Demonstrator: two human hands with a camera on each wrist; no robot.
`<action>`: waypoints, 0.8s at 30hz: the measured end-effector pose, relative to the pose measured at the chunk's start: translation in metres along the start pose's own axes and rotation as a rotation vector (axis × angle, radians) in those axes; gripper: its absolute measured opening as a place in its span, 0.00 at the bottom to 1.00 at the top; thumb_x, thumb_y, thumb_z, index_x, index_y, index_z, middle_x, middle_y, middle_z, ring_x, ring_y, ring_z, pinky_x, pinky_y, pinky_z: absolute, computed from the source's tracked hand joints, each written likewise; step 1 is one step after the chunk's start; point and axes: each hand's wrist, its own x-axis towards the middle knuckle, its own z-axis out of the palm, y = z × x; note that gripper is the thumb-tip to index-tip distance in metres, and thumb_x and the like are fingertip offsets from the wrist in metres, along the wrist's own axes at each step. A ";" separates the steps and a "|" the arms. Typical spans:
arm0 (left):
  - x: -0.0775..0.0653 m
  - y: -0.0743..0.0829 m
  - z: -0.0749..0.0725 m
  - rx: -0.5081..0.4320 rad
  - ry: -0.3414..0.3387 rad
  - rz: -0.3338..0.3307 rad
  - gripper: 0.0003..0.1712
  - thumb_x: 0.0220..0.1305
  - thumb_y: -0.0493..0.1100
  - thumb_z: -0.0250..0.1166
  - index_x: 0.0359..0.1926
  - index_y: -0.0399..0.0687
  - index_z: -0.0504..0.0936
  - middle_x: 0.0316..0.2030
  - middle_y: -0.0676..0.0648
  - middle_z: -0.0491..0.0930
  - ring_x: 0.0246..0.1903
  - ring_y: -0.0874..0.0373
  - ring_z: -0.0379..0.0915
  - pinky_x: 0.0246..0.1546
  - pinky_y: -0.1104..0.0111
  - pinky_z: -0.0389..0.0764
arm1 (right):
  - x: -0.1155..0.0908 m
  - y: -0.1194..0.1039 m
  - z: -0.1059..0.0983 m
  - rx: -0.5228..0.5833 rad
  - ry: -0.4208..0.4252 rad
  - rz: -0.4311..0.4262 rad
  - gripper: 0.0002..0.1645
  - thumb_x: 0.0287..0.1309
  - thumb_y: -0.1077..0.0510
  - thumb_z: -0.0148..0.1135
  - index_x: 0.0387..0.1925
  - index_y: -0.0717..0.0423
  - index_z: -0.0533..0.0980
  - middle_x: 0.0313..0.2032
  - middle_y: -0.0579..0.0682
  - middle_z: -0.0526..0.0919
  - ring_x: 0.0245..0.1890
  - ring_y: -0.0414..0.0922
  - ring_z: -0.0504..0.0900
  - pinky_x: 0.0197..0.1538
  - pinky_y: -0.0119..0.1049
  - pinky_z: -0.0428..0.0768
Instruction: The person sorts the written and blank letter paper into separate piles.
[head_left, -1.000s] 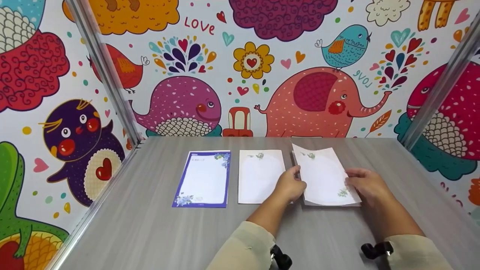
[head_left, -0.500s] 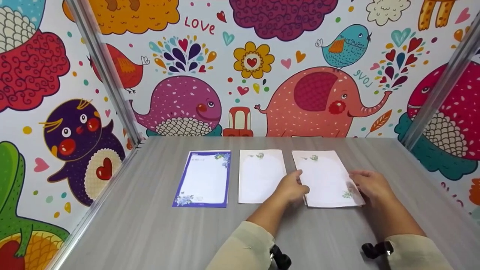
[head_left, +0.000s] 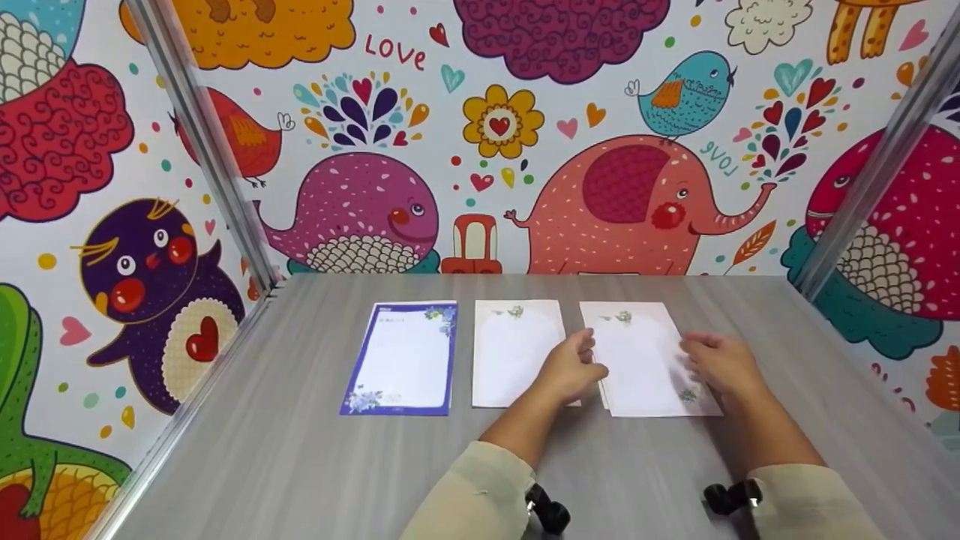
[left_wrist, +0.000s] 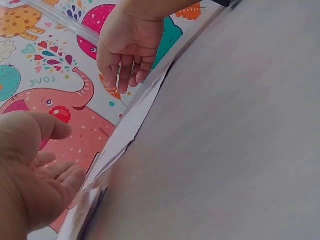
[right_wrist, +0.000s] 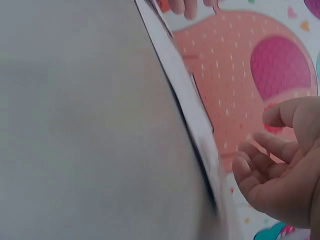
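A stack of pale letter paper (head_left: 637, 356) with green leaf prints lies flat on the table at the right, a lower sheet peeking out at its left edge. My left hand (head_left: 568, 367) hovers between this stack and the middle one, fingers relaxed, holding nothing. At the stack's right edge is my right hand (head_left: 724, 364), its fingers loosely bent and no paper between them. Both wrist views show gaps between thumbs and fingers: the left hand (left_wrist: 35, 175) beside the sheet edges, the right hand (right_wrist: 285, 170) above the paper's level.
A second pale paper stack (head_left: 516, 356) lies in the middle, partly behind the left hand. Left of it is a sheet with a blue-purple border (head_left: 401, 360) and flower corners. Cartoon-printed walls (head_left: 491, 195) enclose the grey table (head_left: 247, 450) at the back and sides.
The top sheet of the right stack, curled up and held at both sides a second ago, now lies flat. Both hands have let go of it and its edges. The head view has shifted slightly.
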 end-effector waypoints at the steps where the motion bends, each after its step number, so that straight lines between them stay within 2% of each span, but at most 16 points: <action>1: 0.000 -0.001 -0.004 -0.006 0.007 0.005 0.41 0.63 0.35 0.69 0.77 0.37 0.70 0.72 0.37 0.77 0.73 0.42 0.74 0.76 0.53 0.75 | -0.001 -0.004 0.006 0.011 -0.024 -0.009 0.44 0.76 0.33 0.56 0.80 0.54 0.65 0.75 0.62 0.71 0.67 0.56 0.77 0.67 0.45 0.83; 4: 0.000 -0.003 -0.019 -0.014 0.047 0.021 0.41 0.64 0.35 0.69 0.78 0.36 0.68 0.72 0.35 0.76 0.73 0.41 0.74 0.77 0.52 0.73 | -0.003 -0.017 0.024 0.006 -0.091 -0.074 0.44 0.76 0.35 0.57 0.81 0.54 0.64 0.76 0.62 0.71 0.68 0.57 0.78 0.67 0.46 0.83; 8: -0.001 -0.006 -0.040 0.000 0.102 0.029 0.43 0.62 0.36 0.68 0.79 0.38 0.67 0.72 0.36 0.77 0.72 0.43 0.75 0.75 0.53 0.75 | -0.004 -0.032 0.047 0.014 -0.138 -0.154 0.40 0.78 0.40 0.58 0.80 0.55 0.65 0.75 0.61 0.73 0.72 0.60 0.76 0.73 0.53 0.79; 14: -0.005 -0.017 -0.076 0.036 0.143 0.007 0.45 0.64 0.37 0.70 0.80 0.38 0.65 0.72 0.37 0.77 0.72 0.42 0.75 0.75 0.53 0.75 | -0.001 -0.047 0.075 -0.003 -0.126 -0.273 0.34 0.78 0.46 0.59 0.77 0.58 0.70 0.72 0.62 0.77 0.72 0.59 0.77 0.72 0.52 0.80; 20: -0.008 -0.024 -0.116 0.056 0.200 -0.042 0.44 0.66 0.37 0.70 0.80 0.38 0.64 0.75 0.36 0.74 0.75 0.40 0.72 0.78 0.50 0.71 | -0.001 -0.061 0.106 0.003 -0.129 -0.334 0.32 0.77 0.49 0.59 0.75 0.59 0.72 0.71 0.61 0.79 0.71 0.58 0.79 0.73 0.52 0.79; 24: -0.010 -0.027 -0.132 0.052 0.228 -0.085 0.44 0.68 0.37 0.69 0.81 0.39 0.62 0.76 0.36 0.72 0.77 0.40 0.69 0.79 0.50 0.70 | -0.002 -0.069 0.121 0.020 -0.141 -0.341 0.33 0.76 0.49 0.60 0.75 0.58 0.72 0.72 0.60 0.78 0.73 0.58 0.77 0.76 0.55 0.75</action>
